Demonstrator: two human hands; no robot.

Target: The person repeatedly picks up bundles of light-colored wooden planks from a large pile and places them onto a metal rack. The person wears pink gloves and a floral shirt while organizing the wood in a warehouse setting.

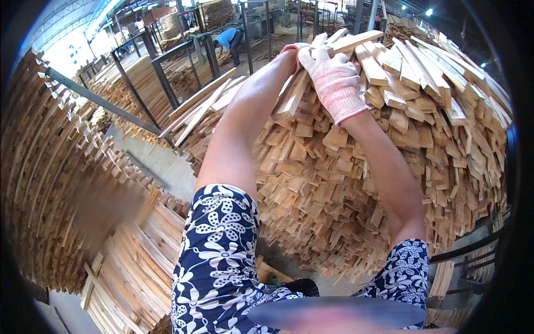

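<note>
Both my arms stretch forward to the top of a big pile of cut wooden boards, whose end faces turn toward me. A white knitted glove with pinkish-red bands covers my right hand. Its fingers are bent at the left end of a pale wooden board and look closed on it. Just left of it, and touching or nearly so, is my left hand, in a pale glove with a red cuff. Its fingers are hidden behind the wrist and the right hand. More loose boards lie on the pile to the right.
A tall stack of boards rises at left, with long planks low beside it. Dark metal posts and rails stand beyond the pile at left. Farther back, a person in a blue top bends over wood. A curved dark bar is at right.
</note>
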